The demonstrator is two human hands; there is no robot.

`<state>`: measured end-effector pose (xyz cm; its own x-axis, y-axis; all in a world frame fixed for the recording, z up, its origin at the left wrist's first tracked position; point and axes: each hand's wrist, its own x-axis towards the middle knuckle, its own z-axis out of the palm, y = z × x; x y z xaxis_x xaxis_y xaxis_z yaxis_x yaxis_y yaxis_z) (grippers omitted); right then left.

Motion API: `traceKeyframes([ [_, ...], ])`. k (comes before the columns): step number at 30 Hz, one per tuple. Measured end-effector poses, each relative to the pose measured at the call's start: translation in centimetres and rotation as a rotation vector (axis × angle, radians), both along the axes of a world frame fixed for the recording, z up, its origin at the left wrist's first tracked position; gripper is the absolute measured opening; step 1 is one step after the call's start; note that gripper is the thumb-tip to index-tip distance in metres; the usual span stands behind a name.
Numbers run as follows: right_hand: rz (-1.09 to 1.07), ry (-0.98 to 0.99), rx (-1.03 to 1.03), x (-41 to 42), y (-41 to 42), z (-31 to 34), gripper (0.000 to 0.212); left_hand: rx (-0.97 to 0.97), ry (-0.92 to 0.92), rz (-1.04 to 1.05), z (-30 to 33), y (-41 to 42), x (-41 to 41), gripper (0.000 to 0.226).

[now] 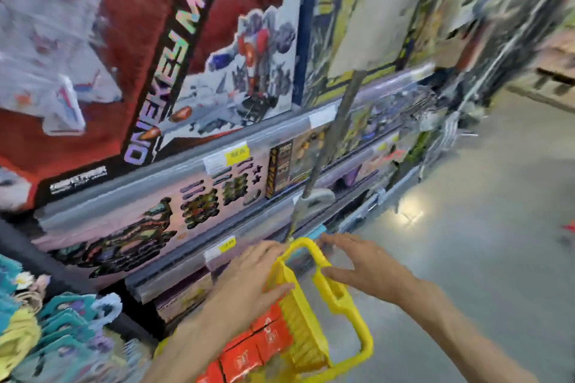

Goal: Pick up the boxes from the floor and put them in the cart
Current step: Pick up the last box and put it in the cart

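A yellow plastic cart (323,295) stands low in the middle of the head view, with red boxes (249,348) stacked inside it. My left hand (252,277) rests on the cart's left wall, fingers spread over the rim. My right hand (357,261) reaches in from the right, fingers apart, touching the yellow handle loop and a blue-edged box (306,253) that shows behind it. How firmly either hand grips is blurred. No boxes on the floor show clearly.
Store shelves (193,177) full of large toy boxes run along the left, close to the cart. A grey pole (329,140) leans against them. Teal packaged goods (46,329) sit bottom left. Shiny grey floor (482,227) stretches to the right.
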<state>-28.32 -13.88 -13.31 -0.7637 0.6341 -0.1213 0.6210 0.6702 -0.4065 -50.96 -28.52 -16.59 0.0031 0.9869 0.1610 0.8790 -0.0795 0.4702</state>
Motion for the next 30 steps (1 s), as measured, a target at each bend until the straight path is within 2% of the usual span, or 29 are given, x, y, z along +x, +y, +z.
traceKeyframes([
  [5,-0.252,0.049,0.142,11.3,1.3,6.3,0.072,0.071,0.025,-0.255,6.9,7.6,9.1,0.073],
  [8,-0.374,0.108,0.19,18.5,2.8,8.5,0.074,0.125,0.036,-0.347,10.1,12.4,14.6,0.071],
  [12,-0.525,0.178,0.21,28.0,5.3,10.8,0.066,0.156,0.024,-0.447,12.5,19.2,22.6,0.064],
  [18,-0.698,0.219,0.277,42.7,11.1,14.2,0.065,0.187,-0.008,-0.543,13.9,29.5,36.4,0.069],
  [24,-0.77,0.082,0.34,55.3,18.7,15.8,0.068,0.213,-0.021,-0.612,14.8,40.7,47.3,0.069],
  [30,-0.852,0.041,0.34,64.8,29.0,14.7,0.07,0.2,-0.014,-0.667,13.5,53.6,55.8,0.067],
])
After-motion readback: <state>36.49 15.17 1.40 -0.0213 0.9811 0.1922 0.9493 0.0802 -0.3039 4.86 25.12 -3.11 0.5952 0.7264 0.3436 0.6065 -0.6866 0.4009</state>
